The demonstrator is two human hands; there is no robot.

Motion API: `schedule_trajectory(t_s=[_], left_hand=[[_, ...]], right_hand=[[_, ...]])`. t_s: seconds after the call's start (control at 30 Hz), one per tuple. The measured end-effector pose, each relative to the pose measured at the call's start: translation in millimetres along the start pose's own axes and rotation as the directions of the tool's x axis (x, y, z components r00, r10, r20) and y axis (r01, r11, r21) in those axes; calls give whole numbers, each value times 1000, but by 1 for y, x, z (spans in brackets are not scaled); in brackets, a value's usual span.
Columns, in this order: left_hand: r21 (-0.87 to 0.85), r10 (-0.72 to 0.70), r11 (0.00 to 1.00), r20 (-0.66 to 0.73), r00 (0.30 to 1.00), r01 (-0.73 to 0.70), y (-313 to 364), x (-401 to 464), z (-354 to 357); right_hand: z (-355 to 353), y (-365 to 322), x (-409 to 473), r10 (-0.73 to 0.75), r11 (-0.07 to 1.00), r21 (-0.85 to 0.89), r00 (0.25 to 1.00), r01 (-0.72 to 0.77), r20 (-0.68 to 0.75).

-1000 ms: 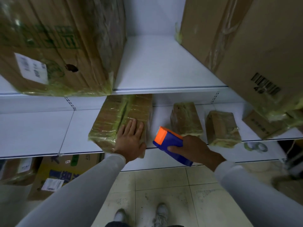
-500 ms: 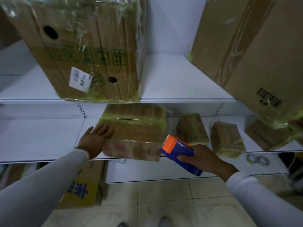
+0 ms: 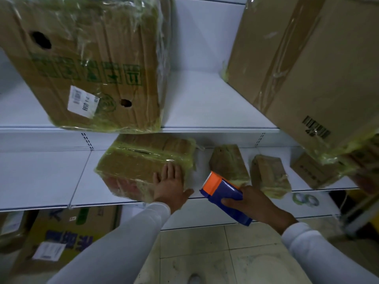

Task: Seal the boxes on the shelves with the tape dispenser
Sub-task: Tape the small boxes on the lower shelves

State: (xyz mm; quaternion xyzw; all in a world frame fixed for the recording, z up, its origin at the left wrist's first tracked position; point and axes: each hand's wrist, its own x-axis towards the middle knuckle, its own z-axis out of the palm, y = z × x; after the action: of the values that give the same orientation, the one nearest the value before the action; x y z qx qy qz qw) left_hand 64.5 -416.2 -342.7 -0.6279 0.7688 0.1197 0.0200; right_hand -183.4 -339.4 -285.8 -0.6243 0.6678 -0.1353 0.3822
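Observation:
A tape-wrapped cardboard box [image 3: 141, 160] lies on the middle white shelf [image 3: 41, 181], turned with a long side toward me. My left hand [image 3: 171, 186] rests flat on its near right corner, fingers straight. My right hand [image 3: 252, 203] grips a blue tape dispenser [image 3: 223, 197] with an orange head, held just right of the box and apart from it, serrated edge pointing up toward the shelf.
Two small wrapped boxes [image 3: 227, 165] [image 3: 268, 175] and a plain carton [image 3: 311, 171] sit further right on the same shelf. Big cartons [image 3: 88, 64] [image 3: 311, 64] stand on the upper shelf. Tape rolls [image 3: 305, 199] lie on the lower shelf, more cartons [image 3: 61, 238] below left.
The box has been turned on the shelf. My left hand went from its top to its left end, then back onto its near right corner. The dispenser stayed beside it.

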Motion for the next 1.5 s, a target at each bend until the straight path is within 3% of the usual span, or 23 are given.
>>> schedule_trajectory(t_s=[0.07, 0.2, 0.3, 0.4, 0.5, 0.7, 1.03, 1.1, 1.2, 1.3, 1.43, 1.5], left_hand=[[52, 39, 998, -32, 999, -37, -6, -2, 4], [-26, 173, 984, -49, 984, -175, -46, -11, -3], [-35, 359, 933, -13, 933, -359, -98, -21, -16], [9, 434, 901, -35, 900, -434, -138, -36, -21], [-5, 423, 905, -89, 902, -425, -164, -49, -23], [-96, 237, 963, -147, 960, -252, -198, -62, -23], [-8, 288, 957, -125, 949, -291, -176, -56, -23], [-62, 302, 948, -123, 945, -311, -178, -60, -30], [-427, 260, 844, -202, 944, -324, -180, -70, -45], [-760, 284, 632, 49, 957, -149, -173, -81, -60], [-865, 408, 498, 181, 895, -52, -162, -95, -67], [-907, 386, 421, 200, 900, 21, -159, -100, -67]], right_hand=[[-1, 4, 1, 6, 1000, -5, 1000, -6, -8], [5, 1, 5, -17, 1000, -25, 999, 18, 40], [12, -14, 11, -46, 998, -32, 996, 48, 77], [24, -30, 16, -67, 997, -13, 988, 70, 140], [37, -43, 20, -80, 997, -6, 979, 83, 190], [57, -63, 21, -115, 993, 7, 966, 116, 232], [75, -93, 15, -110, 993, -8, 962, 116, 249], [76, -97, 14, -100, 994, -11, 963, 107, 252], [77, -106, 14, -111, 994, 14, 956, 111, 273], [82, -121, 13, -139, 990, 68, 941, 124, 309], [92, -136, 17, -188, 982, 92, 916, 166, 354], [96, -139, 20, -204, 979, 79, 909, 189, 364]])
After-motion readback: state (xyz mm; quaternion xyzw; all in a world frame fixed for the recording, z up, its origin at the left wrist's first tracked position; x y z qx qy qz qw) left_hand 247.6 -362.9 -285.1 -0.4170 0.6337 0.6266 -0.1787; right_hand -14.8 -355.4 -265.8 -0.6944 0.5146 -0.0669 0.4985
